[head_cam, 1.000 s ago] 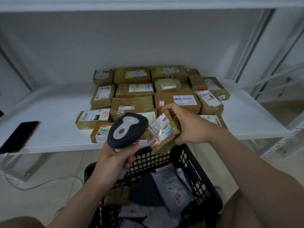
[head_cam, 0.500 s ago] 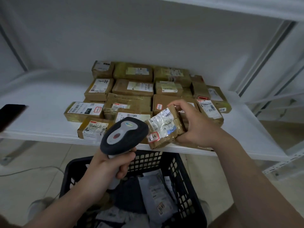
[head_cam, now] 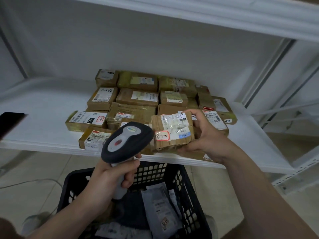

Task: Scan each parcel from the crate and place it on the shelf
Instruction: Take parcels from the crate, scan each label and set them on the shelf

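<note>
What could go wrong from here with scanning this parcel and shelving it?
The parcel in the right hand has its label under wrinkled, glossy tape, so the scanner in the left hand may misread it. The boxes already reach the front edge of the shelf, so adding one there might knock something into the crate.

Taped brown parcel (head_cam: pixel 172 131) held tilted before white shelf (head_cam: pixel 43 118); black crate (head_cam: pixel 189 195) below.
</note>
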The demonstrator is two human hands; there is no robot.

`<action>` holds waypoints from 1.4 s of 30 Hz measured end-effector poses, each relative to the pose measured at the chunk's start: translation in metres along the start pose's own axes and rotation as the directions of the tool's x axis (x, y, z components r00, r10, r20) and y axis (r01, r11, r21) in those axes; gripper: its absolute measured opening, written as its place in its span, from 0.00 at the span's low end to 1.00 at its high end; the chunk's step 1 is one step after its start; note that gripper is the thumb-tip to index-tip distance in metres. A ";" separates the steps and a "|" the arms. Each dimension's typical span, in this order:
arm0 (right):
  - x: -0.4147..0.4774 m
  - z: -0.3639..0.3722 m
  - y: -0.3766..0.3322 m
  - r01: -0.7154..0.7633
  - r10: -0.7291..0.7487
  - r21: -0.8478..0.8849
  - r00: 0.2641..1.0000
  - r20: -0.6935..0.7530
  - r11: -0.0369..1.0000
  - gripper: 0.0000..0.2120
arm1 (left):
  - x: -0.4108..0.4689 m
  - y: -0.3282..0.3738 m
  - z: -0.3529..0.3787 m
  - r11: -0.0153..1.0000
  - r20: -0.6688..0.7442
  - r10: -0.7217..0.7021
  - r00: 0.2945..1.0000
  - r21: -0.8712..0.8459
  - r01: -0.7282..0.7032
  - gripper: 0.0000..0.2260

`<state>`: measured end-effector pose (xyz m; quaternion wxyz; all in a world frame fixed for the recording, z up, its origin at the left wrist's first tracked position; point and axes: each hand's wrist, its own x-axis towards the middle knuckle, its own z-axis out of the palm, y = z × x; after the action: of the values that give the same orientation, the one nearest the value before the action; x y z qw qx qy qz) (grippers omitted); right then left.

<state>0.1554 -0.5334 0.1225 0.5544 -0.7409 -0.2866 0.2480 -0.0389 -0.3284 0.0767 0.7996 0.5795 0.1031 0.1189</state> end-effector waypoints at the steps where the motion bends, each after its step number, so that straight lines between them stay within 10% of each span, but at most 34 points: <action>1: 0.000 0.000 0.001 0.001 -0.001 0.037 1.000 0.002 0.999 0.45 | 0.000 0.001 0.000 1.000 0.003 0.004 1.000 -0.002 -0.004 0.17; 8: 0.001 0.005 -0.008 -0.046 0.064 0.257 0.996 -0.061 0.965 0.04 | -0.002 0.003 -0.005 1.000 0.027 0.023 0.999 -0.005 -0.023 0.18; 13: 0.012 0.010 -0.003 -0.032 0.058 0.126 0.976 -0.211 0.992 0.05 | -0.004 0.001 -0.007 1.000 0.047 0.005 0.999 -0.004 -0.005 0.16; 19: 0.015 0.016 -0.004 -0.056 0.108 0.216 0.965 -0.237 0.975 0.33 | -0.006 0.000 -0.011 0.999 0.062 0.014 0.998 0.028 -0.016 0.16; 24: 0.016 0.017 0.000 -0.094 0.084 0.003 0.880 -0.467 0.996 0.27 | -0.006 0.000 -0.012 0.999 0.052 0.010 0.999 0.041 -0.012 0.16; 33: 0.028 0.051 0.023 -0.059 -0.133 -0.483 0.926 -0.352 0.874 0.36 | 0.004 0.000 -0.016 0.999 -0.121 -0.022 0.992 0.033 0.026 0.14; 42: 0.089 0.054 0.019 -0.068 -0.173 -0.506 0.894 -0.413 0.860 0.41 | 0.021 0.007 -0.017 0.998 -0.147 0.010 0.989 0.059 -0.001 0.10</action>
<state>0.1849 -0.4390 0.0856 0.3967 -0.8887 -0.2280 -0.0279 -0.0247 -0.3047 0.0781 0.7720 0.5928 0.1639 0.1605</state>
